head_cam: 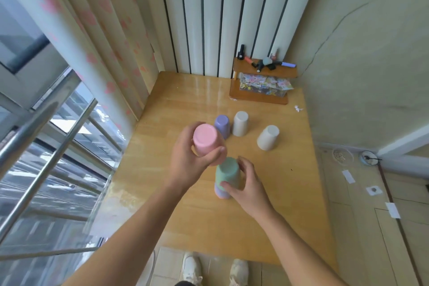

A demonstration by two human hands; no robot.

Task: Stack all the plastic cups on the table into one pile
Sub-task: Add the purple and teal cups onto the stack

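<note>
Pink plastic is being gripped in the left hand (195,158): an upside-down pink cup (205,139) is being held in the air, with the fingers wrapped round its far side and the thumb pressed against its near side. It is being held just above and to the left of a small pile (226,177) standing on the wooden table (209,220). That pile is being topped by an upside-down green cup (228,172), with purple and orange rims showing beneath it. The pile is being steadied by the right hand (247,187), whose fingers are spread and curled round the green cup's side, thumb at the near side. Farther back on the table, a purple cup (222,126) and two white cups (240,123) (268,137) are being left upside down, apart from one another. A small wooden shelf (262,81) with small items on it is being kept at the far corner.
</note>
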